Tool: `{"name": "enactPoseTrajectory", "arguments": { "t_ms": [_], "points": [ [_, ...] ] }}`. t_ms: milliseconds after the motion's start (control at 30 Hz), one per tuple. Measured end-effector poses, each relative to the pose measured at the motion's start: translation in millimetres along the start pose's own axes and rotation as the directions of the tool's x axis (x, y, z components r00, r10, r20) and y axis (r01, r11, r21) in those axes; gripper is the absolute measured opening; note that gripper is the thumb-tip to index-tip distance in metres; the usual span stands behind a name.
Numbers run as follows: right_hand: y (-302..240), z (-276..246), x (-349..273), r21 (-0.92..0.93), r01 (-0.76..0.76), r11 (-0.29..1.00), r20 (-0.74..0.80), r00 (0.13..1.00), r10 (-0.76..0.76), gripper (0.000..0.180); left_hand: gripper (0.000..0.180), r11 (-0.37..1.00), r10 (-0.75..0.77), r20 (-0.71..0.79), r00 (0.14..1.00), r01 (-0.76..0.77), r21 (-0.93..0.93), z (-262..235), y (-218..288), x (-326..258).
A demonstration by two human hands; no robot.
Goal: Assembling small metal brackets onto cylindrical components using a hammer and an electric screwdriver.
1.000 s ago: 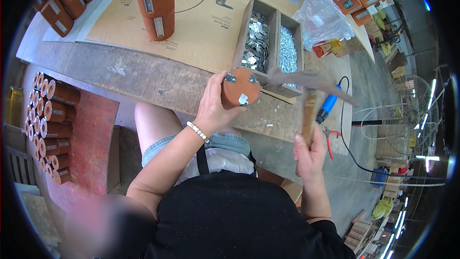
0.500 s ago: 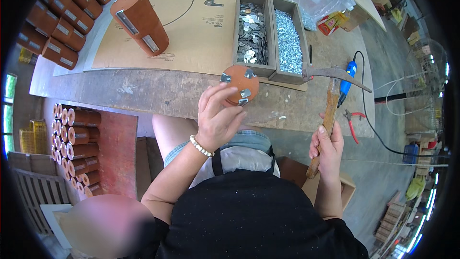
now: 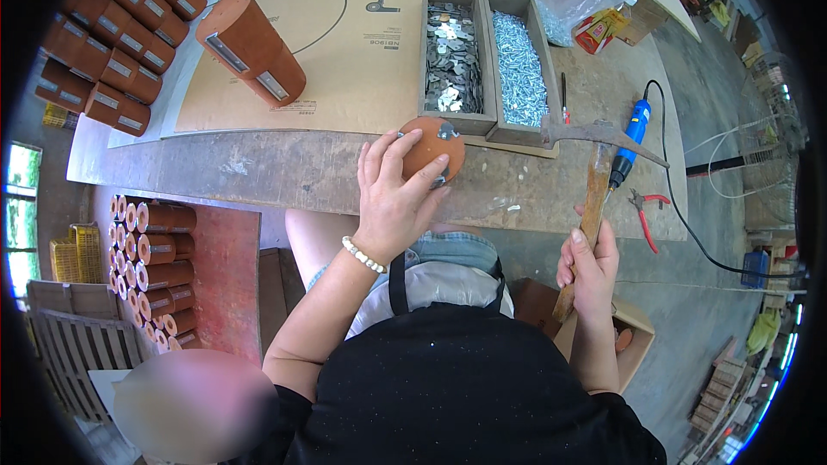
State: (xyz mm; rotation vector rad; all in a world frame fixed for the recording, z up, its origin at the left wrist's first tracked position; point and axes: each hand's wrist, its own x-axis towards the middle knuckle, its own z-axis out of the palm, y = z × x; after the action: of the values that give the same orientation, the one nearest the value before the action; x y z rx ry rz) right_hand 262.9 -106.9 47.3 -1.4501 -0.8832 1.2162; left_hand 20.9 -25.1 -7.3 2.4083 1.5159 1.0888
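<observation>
A round terracotta-coloured cylinder (image 3: 428,148) stands at the table's front edge, its top showing small metal clips near the rim. My left hand (image 3: 398,174), with a beaded bracelet at the wrist, grips this top, fingers over the far left side and thumb on the right. Two of the clips are partly hidden by the fingers. My right hand (image 3: 592,265) is wrapped round the wooden handle of a hammer (image 3: 596,181), held to the right with its long curved metal head up. A two-part wooden tray (image 3: 488,52) holds flat grey metal pieces and silvery screws.
Two stacked brown cylinders (image 3: 251,47) stand on the cardboard sheet (image 3: 362,77). More are piled at the far left (image 3: 121,34) and below left (image 3: 159,250). A blue corded power tool (image 3: 633,139), red-handled pliers (image 3: 646,220) and a screwdriver (image 3: 565,99) lie on the right.
My left hand has come down onto the cylinder's top, its fingers now over the left clip and the thumb over the near one. The hammer stays in nearly the same place.
</observation>
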Motion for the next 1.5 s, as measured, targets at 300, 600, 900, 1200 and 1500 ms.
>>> {"name": "enactPoseTrajectory", "arguments": {
  "t_ms": [300, 600, 900, 1200, 1500],
  "points": [
    [0.1, 4.3, 1.5, 0.022, -0.02, 1.0, 0.014, 1.0, 0.02, 0.035, 0.036, 0.951, 0.199, -0.117, 0.973, -0.22, -0.216, -9.1, -8.7, -0.8],
    [3.4, 4.5, 2.5, 0.003, -0.006, 1.0, 0.01, 1.0, 0.006, 0.033, 0.042, 0.999, 0.031, -0.072, 0.997, -0.034, -0.04, -5.7, 0.9, -8.1],
    [2.9, 5.6, 3.3, -0.01, -0.009, 1.0, 0.015, 1.0, 0.009, 0.031, 0.036, 0.984, -0.039, -0.239, 0.97, -0.004, -0.179, 2.0, 1.6, -15.0],
    [1.0, 6.1, 0.4, -0.012, -0.009, 1.0, 0.015, 1.0, 0.009, 0.031, 0.039, 0.99, 0.083, -0.166, 0.983, -0.1, -0.101, -5.2, -9.7, -3.4],
    [3.3, 5.0, 2.7, -0.01, -0.005, 1.0, 0.012, 1.0, 0.005, 0.031, 0.051, 0.969, -0.044, 0.08, 0.996, 0.062, -0.241, -24.8, -35.3, 14.6]
  ]
}}
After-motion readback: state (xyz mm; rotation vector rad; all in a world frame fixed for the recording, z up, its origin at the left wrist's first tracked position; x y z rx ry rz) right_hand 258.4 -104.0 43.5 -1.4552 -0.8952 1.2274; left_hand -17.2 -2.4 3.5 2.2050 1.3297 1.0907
